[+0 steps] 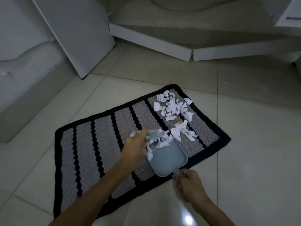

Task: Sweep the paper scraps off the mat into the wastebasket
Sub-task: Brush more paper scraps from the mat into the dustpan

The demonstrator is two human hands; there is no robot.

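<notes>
Some paper scraps [160, 141] beside left hand [136, 146]

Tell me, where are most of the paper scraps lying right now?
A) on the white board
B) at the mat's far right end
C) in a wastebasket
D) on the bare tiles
B: the biggest cluster of paper scraps lies on the striped mat at its far right end, beyond the blue dustpan.
</notes>
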